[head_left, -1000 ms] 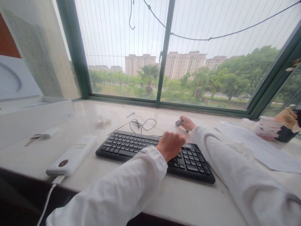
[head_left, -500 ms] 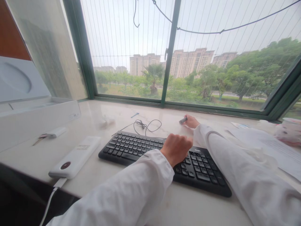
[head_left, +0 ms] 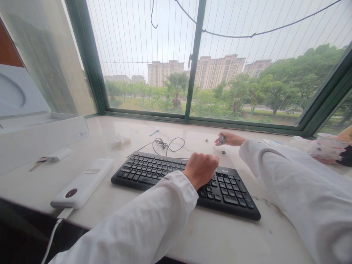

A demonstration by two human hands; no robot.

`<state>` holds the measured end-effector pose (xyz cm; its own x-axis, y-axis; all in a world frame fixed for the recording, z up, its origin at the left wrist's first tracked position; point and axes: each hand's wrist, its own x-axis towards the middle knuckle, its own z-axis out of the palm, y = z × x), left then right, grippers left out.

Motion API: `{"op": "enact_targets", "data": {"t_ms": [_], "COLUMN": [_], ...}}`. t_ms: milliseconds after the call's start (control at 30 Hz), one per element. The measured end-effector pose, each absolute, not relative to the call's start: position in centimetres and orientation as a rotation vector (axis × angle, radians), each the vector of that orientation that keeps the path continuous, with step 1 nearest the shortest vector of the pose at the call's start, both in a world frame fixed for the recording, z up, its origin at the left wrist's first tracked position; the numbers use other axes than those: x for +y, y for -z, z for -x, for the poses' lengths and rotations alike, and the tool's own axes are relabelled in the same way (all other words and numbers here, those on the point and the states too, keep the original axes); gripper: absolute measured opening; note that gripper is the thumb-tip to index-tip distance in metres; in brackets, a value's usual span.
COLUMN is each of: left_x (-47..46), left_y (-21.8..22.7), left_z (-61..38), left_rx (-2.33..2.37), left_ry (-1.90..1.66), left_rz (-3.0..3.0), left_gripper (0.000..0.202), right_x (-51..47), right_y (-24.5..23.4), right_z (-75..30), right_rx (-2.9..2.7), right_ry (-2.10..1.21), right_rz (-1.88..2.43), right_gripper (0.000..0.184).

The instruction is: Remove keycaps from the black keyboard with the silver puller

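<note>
My left hand (head_left: 200, 169) is closed in a fist over the black keyboard (head_left: 151, 170), left of its number pad. Its fingertips are hidden, so I cannot see what they grip. Beyond the keyboard's back right edge, my right hand (head_left: 229, 139) holds a small grey, metallic-looking piece (head_left: 222, 139) between its fingers; its exact kind is unclear. On the table nearby lie a small black keycap-like piece (head_left: 223, 152) and a tiny greyish piece (head_left: 206, 140). Toward the number pad's top left, dark square gaps show among the keys.
A coiled black cable (head_left: 165, 144) lies behind the keyboard, near a small blue stick (head_left: 154, 132). To the left are a white power bank (head_left: 82, 187) with a cable, a key with a white fob (head_left: 59, 154) and an open white box (head_left: 55, 128). Plastic packaging (head_left: 324, 146) sits at right.
My right hand has shifted slightly and turned, still with the grey piece in its fingers. Two small pieces now show on the table beside it. My left hand stays on the keyboard.
</note>
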<state>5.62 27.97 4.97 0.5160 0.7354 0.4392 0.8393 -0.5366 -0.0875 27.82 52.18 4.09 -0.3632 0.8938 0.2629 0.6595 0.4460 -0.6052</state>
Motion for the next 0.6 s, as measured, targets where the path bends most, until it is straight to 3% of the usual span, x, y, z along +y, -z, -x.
{"op": "enact_targets", "data": {"t_ms": [233,433,600], "left_x": [28.3,28.4,28.4], "left_y": [-4.9,-4.8,-4.8], "left_z": [-5.2,-5.3,-5.4], "left_rx": [-1.446,-1.415,-1.402], "left_ry": [0.534,0.553,0.534], "left_rz": [2.367,2.356,2.375], "left_gripper": [0.011,0.014,0.015], "right_x": [48.8,48.5,49.2], "right_y": [-4.9,-3.8,-3.9], "right_z": [-30.4,-31.2,-29.7], "right_rx": [-2.423,-2.423,-2.326], "right_ry": [-0.938,-0.930,-0.677], "right_rz": [1.331,1.272,1.322], "right_gripper": [0.054,0.052,0.044]}}
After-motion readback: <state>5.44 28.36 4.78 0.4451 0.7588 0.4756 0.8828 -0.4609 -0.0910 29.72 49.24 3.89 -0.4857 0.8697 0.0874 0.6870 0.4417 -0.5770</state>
